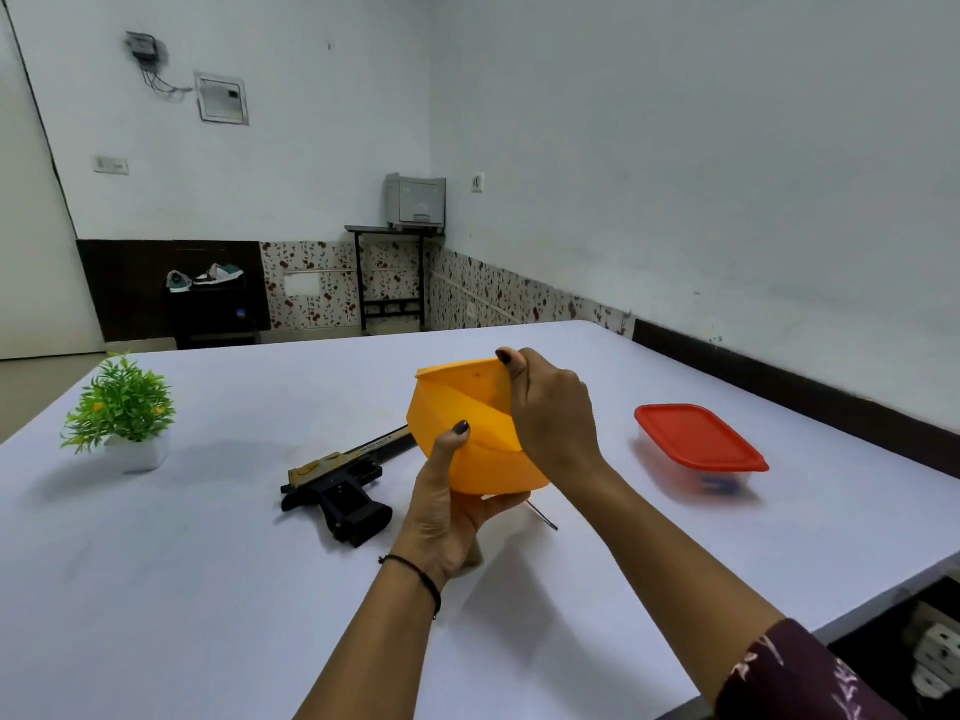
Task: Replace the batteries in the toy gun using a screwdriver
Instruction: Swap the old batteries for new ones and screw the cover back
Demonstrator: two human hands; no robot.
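The toy gun (340, 483) lies on its side on the pale worktop (208, 589), touched by neither hand. Its grip and frame are black, and the grip points toward the near edge. A gold-tan slide with dark marks sits along the top. A long black barrel with a gold strip of small print runs up and to the right, and its muzzle end is hidden behind an orange container (467, 423).

That container is held in the air just right of the gun. The left hand (452, 506) cradles it from below, fingers curled under the base and the thumb pressed up against the near wall. The right hand (550, 407) comes over the top on the side away from the gun. Its fingers are clamped on the upper rim, with the thumb tip at the highest corner. The top edge looks bent or partly lifted there. I cannot tell whether that is a lid.

Right of the gun's grip, below the container, a thin metal shaft of the screwdriver (543, 516) pokes out on the worktop; its handle is hidden.

Well to the gun's right stands a clear box with a red lid (696, 436), something blue inside. Well to the gun's left is a small green plant (122, 402) in a white pot.
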